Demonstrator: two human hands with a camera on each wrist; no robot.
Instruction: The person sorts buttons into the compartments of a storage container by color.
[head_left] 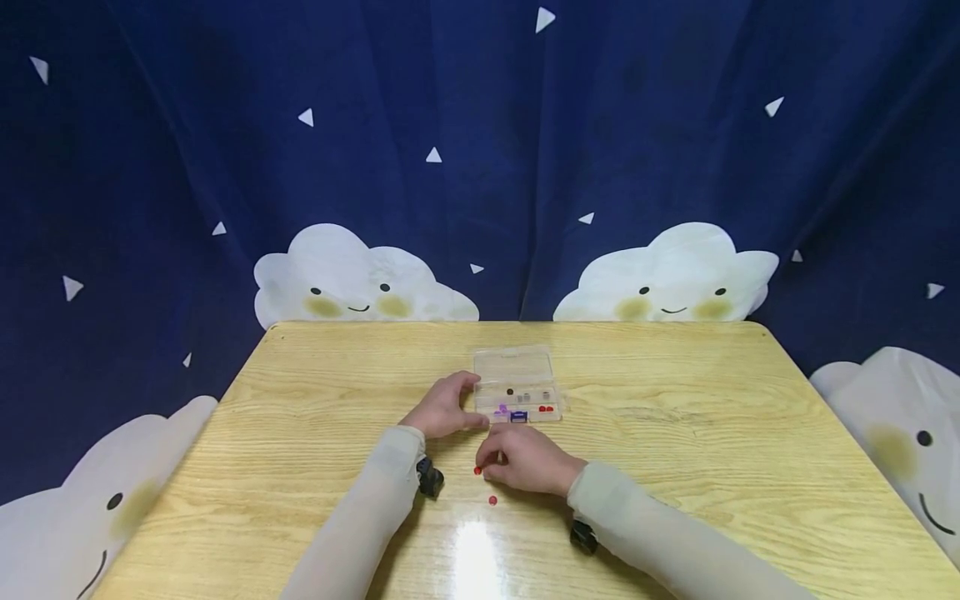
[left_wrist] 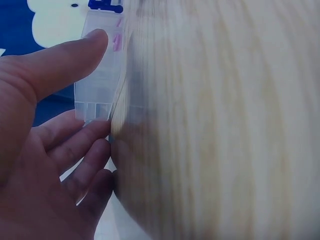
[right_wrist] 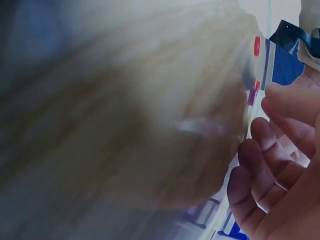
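Observation:
A clear plastic box (head_left: 491, 398) with compartments stands on the table, its transparent lid (head_left: 513, 363) laid back. My left hand (head_left: 444, 407) holds the box's left side, the thumb at the front corner and the fingers farther back; the left wrist view has the thumb in front of the box wall (left_wrist: 94, 90). My right hand (head_left: 528, 460), fingers curled, pinches a small red bead (head_left: 477, 471) at the tabletop. A second red bead (head_left: 492, 500) lies closer to me. In the right wrist view, fingertips partly hide the nearer bead.
Inside the box are purple pieces (head_left: 502, 408), red pieces (head_left: 546, 409), a dark piece (head_left: 510, 392) and greyish pieces. A dark blue clasp (head_left: 518, 417) is on its front edge. The wooden table (head_left: 675, 417) ends at a blue curtain (head_left: 480, 167) with clouds.

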